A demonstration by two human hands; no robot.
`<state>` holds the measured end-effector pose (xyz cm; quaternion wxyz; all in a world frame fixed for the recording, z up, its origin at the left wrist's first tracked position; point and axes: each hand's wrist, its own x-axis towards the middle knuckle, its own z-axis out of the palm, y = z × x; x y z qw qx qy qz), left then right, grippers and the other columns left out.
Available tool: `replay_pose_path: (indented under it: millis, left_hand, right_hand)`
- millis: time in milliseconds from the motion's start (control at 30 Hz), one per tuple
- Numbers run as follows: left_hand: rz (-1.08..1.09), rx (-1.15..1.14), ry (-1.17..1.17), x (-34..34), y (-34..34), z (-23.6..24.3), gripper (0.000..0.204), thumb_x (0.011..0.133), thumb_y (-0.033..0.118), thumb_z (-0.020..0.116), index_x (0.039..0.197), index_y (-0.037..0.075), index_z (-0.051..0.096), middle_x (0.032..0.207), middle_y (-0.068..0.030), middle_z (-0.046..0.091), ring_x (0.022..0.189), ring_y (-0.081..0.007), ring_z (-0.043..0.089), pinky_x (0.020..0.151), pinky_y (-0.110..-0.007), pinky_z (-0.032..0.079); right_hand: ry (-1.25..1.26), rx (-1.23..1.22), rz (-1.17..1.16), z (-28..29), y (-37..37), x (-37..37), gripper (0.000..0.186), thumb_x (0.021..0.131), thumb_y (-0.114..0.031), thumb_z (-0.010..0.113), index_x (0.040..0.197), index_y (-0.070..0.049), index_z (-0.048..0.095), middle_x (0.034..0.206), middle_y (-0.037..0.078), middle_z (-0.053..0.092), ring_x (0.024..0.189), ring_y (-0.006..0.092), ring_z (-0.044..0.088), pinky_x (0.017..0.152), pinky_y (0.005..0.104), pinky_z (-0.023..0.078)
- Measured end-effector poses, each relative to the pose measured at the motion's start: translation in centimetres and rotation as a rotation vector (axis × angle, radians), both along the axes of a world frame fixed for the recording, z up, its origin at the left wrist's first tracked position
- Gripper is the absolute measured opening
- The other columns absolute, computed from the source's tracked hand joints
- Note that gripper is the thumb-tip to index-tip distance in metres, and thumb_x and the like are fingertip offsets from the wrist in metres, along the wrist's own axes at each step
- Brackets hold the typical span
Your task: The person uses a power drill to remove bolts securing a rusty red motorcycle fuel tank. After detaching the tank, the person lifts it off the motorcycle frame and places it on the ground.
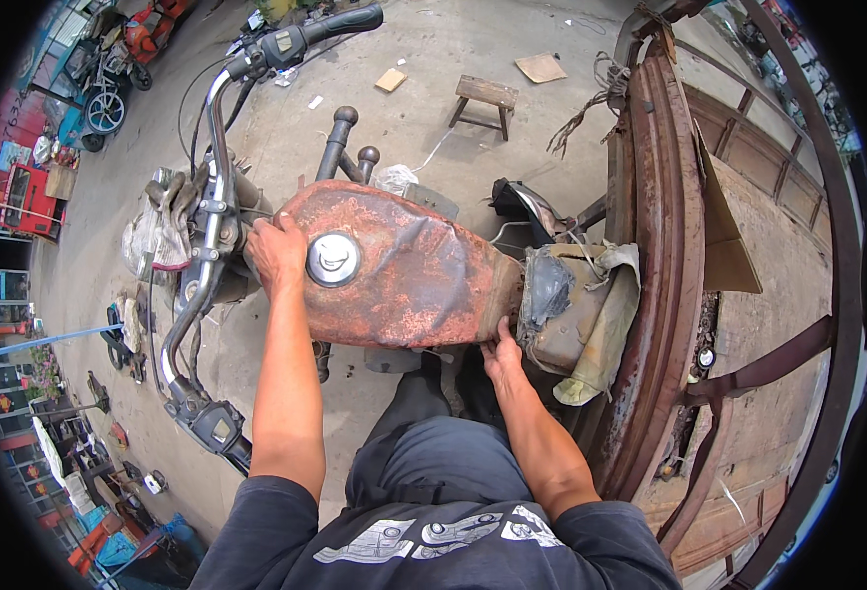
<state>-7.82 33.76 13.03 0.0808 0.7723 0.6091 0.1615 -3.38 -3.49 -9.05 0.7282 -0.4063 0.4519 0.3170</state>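
Because our hands are bare, we guess the dirty glove (166, 221) sits just left of the handlebar (220, 147) to be out of the way. Next, our left hand (278, 251) bends over the front end of the rusty red tank (404, 285), near its shiny cap (334, 259). We can't see all its fingertips, so we can't tell if it is closed tight. The tank lies between our hands (it has a crease on top), its long near edge toward our tummy. At its back corner nearest us, our right hand (502, 354) has its thumb up; we can't tell if it grips or just props. One hand at each end probably helps keep something that long steady. Farther right, a cloth (598, 344) hangs over the right edge of a dusty box (551, 339), maybe as a cover.
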Motion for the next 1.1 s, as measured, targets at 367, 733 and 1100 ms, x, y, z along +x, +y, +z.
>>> replay_pose_path:
  millis: [367, 733, 1100]
  left_hand:
    - [0.071, -0.188, 0.075, 0.1, 2.1, 0.8, 0.057, 0.088, 0.052, 0.043, 0.102, 0.003, 0.069, 0.104, -0.0256, 0.065, 0.099, -0.0414, 0.062, 0.085, -0.049, 0.047]
    - [0.092, -0.239, 0.007, -1.2, 4.2, 0.2, 0.051, 0.086, 0.048, 0.049, 0.101, 0.003, 0.069, 0.105, -0.0234, 0.065, 0.103, -0.0396, 0.06, 0.088, -0.046, 0.046]
    - [0.071, -0.144, -0.061, -2.0, 4.2, -1.6, 0.045, 0.09, 0.04, 0.048, 0.096, 0.0, 0.069, 0.096, -0.0261, 0.065, 0.094, -0.0424, 0.062, 0.084, -0.048, 0.047]
  right_hand:
    - [-0.063, -0.006, -0.044, 2.8, -1.4, -1.2, 0.052, 0.083, -0.035, 0.072, 0.118, -0.001, 0.053, 0.113, 0.009, 0.059, 0.106, 0.0248, 0.051, 0.102, 0.0417, 0.034]
    - [-0.072, 0.004, -0.017, 6.1, -2.0, -1.2, 0.048, 0.084, -0.028, 0.073, 0.116, -0.001, 0.051, 0.113, 0.011, 0.057, 0.104, 0.0266, 0.053, 0.099, 0.0448, 0.038]
    - [-0.088, -0.012, 0.052, 6.9, -2.4, -0.6, 0.04, 0.087, -0.035, 0.067, 0.11, -0.003, 0.059, 0.103, 0.008, 0.06, 0.098, 0.0242, 0.052, 0.097, 0.0425, 0.041]
